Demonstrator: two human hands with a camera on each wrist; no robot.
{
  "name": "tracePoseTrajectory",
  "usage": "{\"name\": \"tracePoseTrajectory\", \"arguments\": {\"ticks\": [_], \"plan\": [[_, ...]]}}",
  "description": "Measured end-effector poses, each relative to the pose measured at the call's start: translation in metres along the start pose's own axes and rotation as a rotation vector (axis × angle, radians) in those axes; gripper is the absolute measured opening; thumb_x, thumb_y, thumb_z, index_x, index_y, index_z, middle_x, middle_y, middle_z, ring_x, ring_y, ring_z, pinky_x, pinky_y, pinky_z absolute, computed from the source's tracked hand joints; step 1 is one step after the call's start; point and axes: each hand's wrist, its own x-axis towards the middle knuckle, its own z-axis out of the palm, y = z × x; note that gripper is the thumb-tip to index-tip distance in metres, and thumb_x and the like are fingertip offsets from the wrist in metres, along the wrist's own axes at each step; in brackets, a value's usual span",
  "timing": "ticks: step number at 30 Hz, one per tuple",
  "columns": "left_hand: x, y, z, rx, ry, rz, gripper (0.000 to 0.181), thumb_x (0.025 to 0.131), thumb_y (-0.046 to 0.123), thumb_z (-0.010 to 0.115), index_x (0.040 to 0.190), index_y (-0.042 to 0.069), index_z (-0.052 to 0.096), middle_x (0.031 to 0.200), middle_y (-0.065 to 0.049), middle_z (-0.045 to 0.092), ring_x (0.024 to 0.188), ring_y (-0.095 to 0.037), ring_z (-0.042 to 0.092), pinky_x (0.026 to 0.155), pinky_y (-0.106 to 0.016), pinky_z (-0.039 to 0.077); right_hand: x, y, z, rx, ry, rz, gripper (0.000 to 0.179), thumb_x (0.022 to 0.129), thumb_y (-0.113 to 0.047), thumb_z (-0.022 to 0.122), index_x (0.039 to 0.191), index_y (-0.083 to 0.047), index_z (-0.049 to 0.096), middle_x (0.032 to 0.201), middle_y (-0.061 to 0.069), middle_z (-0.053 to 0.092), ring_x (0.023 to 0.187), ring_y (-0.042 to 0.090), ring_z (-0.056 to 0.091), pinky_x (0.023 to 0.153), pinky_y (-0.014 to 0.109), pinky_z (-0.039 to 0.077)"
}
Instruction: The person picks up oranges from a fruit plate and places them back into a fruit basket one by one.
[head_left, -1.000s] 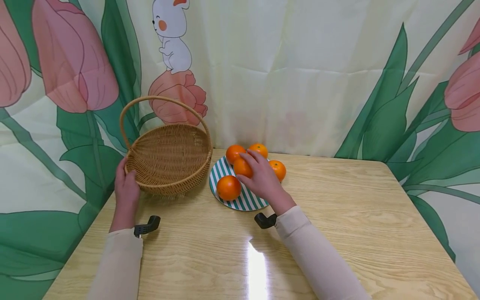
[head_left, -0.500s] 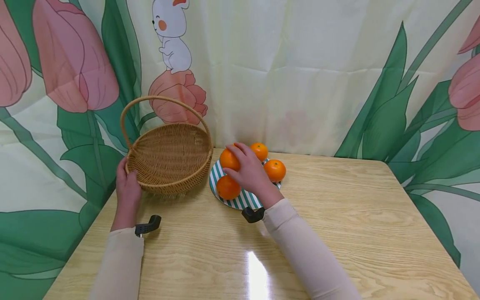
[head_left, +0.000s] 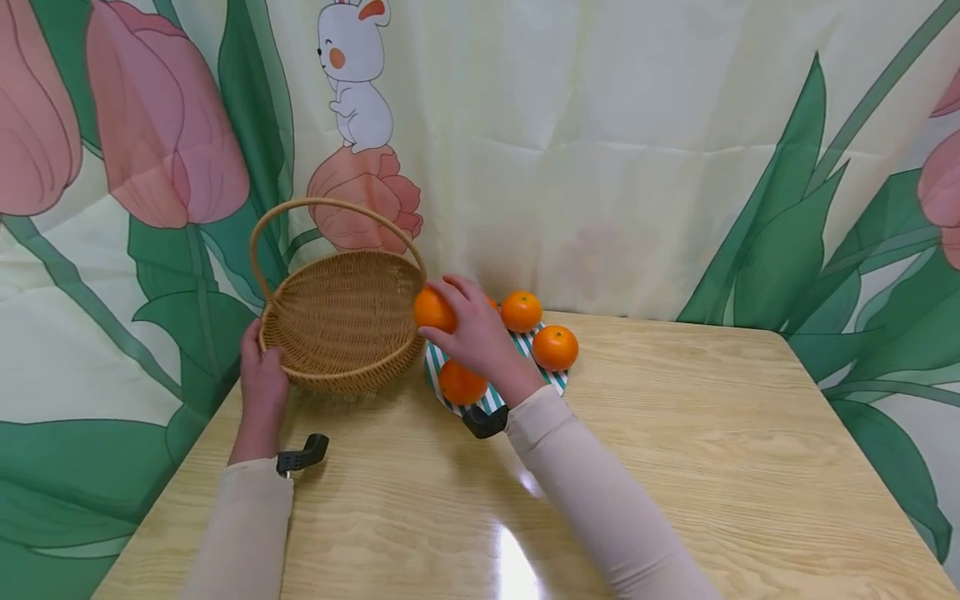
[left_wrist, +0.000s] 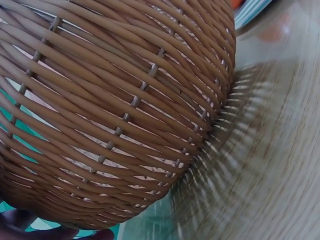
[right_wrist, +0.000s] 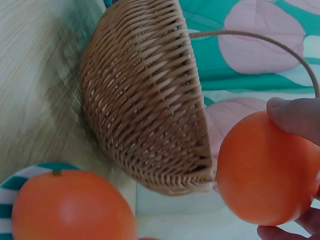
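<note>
My right hand [head_left: 480, 327] grips an orange [head_left: 435, 309] at the basket's right rim; in the right wrist view the thumb lies on top of this orange [right_wrist: 267, 170] and fingertips show below it. With my left hand [head_left: 262, 379] I hold the left rim of the wicker basket [head_left: 345, 312], which tilts so its hollow faces me. Nothing lies in the part of the basket that shows. A green-and-white striped plate [head_left: 553, 379] sits under my right hand, bearing several other oranges [head_left: 462, 383], one mostly hidden behind the hand.
The wooden table [head_left: 712, 433] reaches to the right and front. Behind it hangs a curtain [head_left: 600, 167] printed with tulips and a rabbit. The basket's arched handle [head_left: 333, 202] stands up at the back. A black wrist camera [head_left: 303, 454] juts out from the left sleeve.
My right hand has lifted an orange off the plate and carried it left to the basket's rim. The left hand stays on the basket. The head view has shifted slightly.
</note>
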Motion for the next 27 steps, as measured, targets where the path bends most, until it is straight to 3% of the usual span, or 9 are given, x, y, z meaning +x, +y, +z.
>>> {"name": "tracePoseTrajectory", "arguments": {"ticks": [12,20,27], "plan": [[0.0,0.001,0.004,-0.09,-0.056,-0.047,0.066,0.098,0.013,0.022,0.154,0.042,0.001,0.164,0.003,-0.001,0.149,-0.029,0.015,0.118,-0.049,0.023,0.016,-0.018,0.016,0.085,-0.022,-0.024,0.066,0.088,-0.048,0.065,0.146,-0.029,0.041,0.15,0.003,0.038,0.128,0.025,0.048,0.099,0.04,0.05],[0.0,0.0,0.003,-0.085,-0.055,-0.052,0.065,0.098,0.014,0.021,0.153,0.043,0.002,0.164,0.004,-0.001,0.149,-0.028,0.015,0.118,-0.049,0.023,0.026,-0.025,0.031,0.087,-0.045,-0.069,0.065,0.089,-0.048,0.063,0.146,-0.027,0.041,0.15,0.003,0.039,0.126,0.024,0.049,0.101,0.039,0.048],[-0.002,0.0,0.003,-0.086,-0.057,-0.049,0.065,0.098,0.013,0.019,0.153,0.043,0.003,0.164,0.003,0.0,0.149,-0.03,0.015,0.118,-0.051,0.023,0.03,-0.033,0.044,0.065,-0.139,-0.031,0.066,0.089,-0.05,0.061,0.147,-0.027,0.039,0.152,0.003,0.036,0.125,0.026,0.051,0.1,0.038,0.049]]}}
